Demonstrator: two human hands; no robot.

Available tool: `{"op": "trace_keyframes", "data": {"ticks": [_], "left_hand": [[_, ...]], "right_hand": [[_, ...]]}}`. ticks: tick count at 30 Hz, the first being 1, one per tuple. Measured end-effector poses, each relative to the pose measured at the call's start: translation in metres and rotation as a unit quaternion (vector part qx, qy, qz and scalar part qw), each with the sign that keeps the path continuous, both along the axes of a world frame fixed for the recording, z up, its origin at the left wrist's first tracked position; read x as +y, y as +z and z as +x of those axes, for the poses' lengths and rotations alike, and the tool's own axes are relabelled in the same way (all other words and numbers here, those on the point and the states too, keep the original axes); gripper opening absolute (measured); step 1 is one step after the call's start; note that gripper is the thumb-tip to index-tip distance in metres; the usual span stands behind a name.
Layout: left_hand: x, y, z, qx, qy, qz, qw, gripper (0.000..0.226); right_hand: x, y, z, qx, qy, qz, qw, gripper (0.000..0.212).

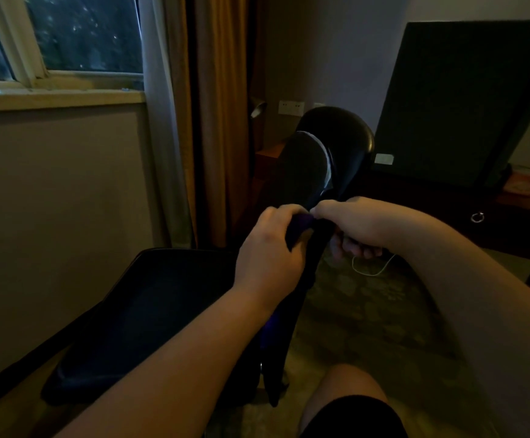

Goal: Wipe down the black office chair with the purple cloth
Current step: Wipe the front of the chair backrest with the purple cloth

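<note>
The black office chair stands side-on in front of me, its seat [150, 314] at lower left and its backrest [301, 172] rising toward the centre. My left hand [270, 251] is shut on the purple cloth [304, 221] and presses it against the backrest's near edge. More of the cloth [273, 324] hangs below my wrist. My right hand [352, 226] is wrapped around the same edge from the right, thumb on top and touching the cloth, fingers curled behind. The room is dim, so the cloth's outline is hard to see.
A window [68, 42] and curtains [213, 121] are at the left and centre. A dark screen [459, 102] stands on a wooden desk [522, 203] at the right. A white cable [371, 270] lies on the patterned carpet. My knee [349, 403] is at the bottom.
</note>
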State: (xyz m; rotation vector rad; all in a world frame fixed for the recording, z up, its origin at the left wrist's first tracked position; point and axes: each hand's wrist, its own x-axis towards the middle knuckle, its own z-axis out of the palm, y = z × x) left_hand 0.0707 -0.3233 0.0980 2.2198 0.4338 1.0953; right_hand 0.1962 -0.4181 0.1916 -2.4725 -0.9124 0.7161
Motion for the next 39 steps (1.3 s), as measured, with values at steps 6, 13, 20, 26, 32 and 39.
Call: {"op": "trace_keyframes", "data": {"ticks": [6, 13, 20, 26, 32, 39], "left_hand": [[0.015, -0.054, -0.02, 0.114, 0.013, 0.06, 0.992, 0.039], [0.02, -0.088, -0.041, 0.188, 0.029, 0.024, 0.982, 0.032], [0.005, -0.003, -0.004, 0.028, 0.017, -0.007, 0.999, 0.039], [0.01, -0.02, -0.009, 0.066, 0.018, -0.019, 0.997, 0.04], [0.016, -0.051, -0.03, 0.086, 0.022, -0.088, 0.992, 0.036], [0.0, 0.005, -0.004, 0.006, 0.012, -0.046, 0.999, 0.038]], "right_hand": [[0.001, 0.0, 0.001, 0.01, -0.003, -0.002, 1.0, 0.073], [0.0, -0.002, 0.001, 0.022, 0.007, 0.011, 1.0, 0.072], [0.0, -0.006, 0.0, 0.01, 0.005, 0.022, 1.0, 0.073], [0.001, -0.006, 0.002, 0.019, -0.005, 0.017, 1.0, 0.073], [0.001, -0.006, 0.002, 0.025, -0.001, 0.022, 0.999, 0.072], [0.001, -0.007, -0.004, 0.009, -0.005, 0.024, 1.0, 0.072]]}}
